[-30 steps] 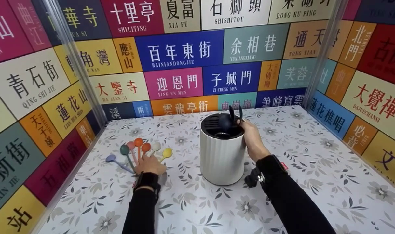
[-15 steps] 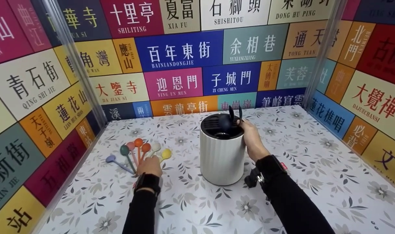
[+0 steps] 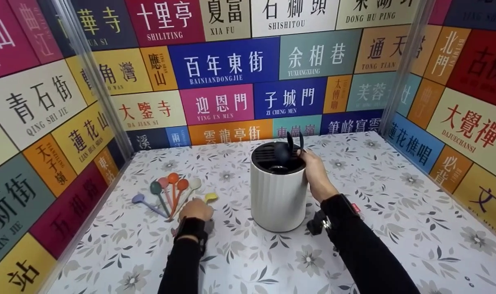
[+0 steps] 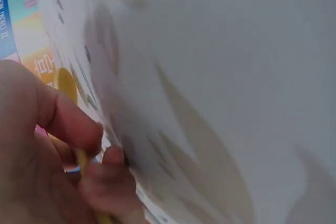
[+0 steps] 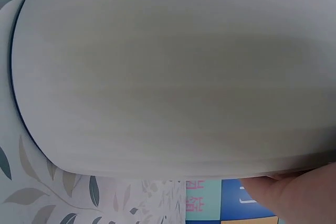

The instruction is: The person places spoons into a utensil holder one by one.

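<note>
At the left of the head view, my left hand [image 3: 196, 209] pinches the handle of a yellow spoon [image 3: 211, 197]. The left wrist view shows thumb and fingers about that handle, with the yellow spoon's head [image 4: 65, 83] beyond them. My right hand [image 3: 318, 175] grips the upper right side of a white ribbed utensil holder [image 3: 278, 200], which stands upright on the table. The holder's black slotted top [image 3: 265, 153] carries a dark round-headed utensil [image 3: 282, 152] and thin black upright pieces. In the right wrist view the holder's wall [image 5: 173, 87] fills most of the picture.
Several colored spoons lie fanned out beside my left hand, among them a blue one [image 3: 138, 198], a green one [image 3: 155, 188], an orange one [image 3: 173, 178] and a white one [image 3: 195, 183]. Sign-covered walls [image 3: 227, 63] enclose the floral table [image 3: 248, 261].
My left hand has moved off the fan of spoons, a little right and toward me. The yellow spoon has tipped in its grip. My right hand and the holder stay put.
</note>
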Motion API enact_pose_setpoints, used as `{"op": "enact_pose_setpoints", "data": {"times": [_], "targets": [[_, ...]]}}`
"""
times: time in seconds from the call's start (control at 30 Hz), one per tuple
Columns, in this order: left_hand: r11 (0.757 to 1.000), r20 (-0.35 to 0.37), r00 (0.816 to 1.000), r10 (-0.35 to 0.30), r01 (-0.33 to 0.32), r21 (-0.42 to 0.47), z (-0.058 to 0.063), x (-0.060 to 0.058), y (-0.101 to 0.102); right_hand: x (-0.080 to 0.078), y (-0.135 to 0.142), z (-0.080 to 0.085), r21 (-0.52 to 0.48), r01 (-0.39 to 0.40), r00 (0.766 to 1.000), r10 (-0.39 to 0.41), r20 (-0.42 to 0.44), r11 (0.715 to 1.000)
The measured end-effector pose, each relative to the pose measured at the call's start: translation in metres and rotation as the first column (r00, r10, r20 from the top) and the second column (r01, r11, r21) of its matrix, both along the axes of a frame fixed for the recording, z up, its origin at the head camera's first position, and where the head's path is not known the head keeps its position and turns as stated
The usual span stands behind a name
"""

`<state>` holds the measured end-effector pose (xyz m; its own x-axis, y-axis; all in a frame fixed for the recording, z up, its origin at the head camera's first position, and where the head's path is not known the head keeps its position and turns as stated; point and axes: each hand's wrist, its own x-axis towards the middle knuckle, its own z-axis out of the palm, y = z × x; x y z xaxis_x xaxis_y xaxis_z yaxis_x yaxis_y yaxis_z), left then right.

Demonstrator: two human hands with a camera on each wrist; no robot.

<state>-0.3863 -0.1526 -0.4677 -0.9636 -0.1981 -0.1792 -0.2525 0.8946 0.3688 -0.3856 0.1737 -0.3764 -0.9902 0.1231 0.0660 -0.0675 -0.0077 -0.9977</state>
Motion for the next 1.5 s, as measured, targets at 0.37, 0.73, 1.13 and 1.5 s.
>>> {"op": "enact_pose_setpoints", "data": {"times": [0.37, 0.73, 1.13, 1.5], "targets": [[0.979, -0.127, 0.979, 0.157, -0.138, 0.149, 0.001, -0.002, -0.002, 0.001, 0.000, 0.000, 0.024, 0.001, 1.000, -0.001, -0.004, 1.000], [0.875, -0.279, 0.927, 0.252, -0.096, 0.474, 0.016, -0.006, 0.011, -0.001, 0.001, -0.003, 0.021, -0.006, 1.000, 0.006, -0.003, 1.000], [0.624, -0.377, 0.874, 0.308, 0.114, 0.773, 0.055, -0.009, 0.049, -0.002, 0.003, -0.003, 0.045, 0.002, 1.000, -0.001, -0.023, 0.999], [0.492, -0.423, 0.857, 0.296, 0.243, 0.836, 0.090, -0.004, 0.069, -0.002, 0.002, -0.002, 0.048, -0.007, 0.999, 0.008, -0.031, 0.999]]}}
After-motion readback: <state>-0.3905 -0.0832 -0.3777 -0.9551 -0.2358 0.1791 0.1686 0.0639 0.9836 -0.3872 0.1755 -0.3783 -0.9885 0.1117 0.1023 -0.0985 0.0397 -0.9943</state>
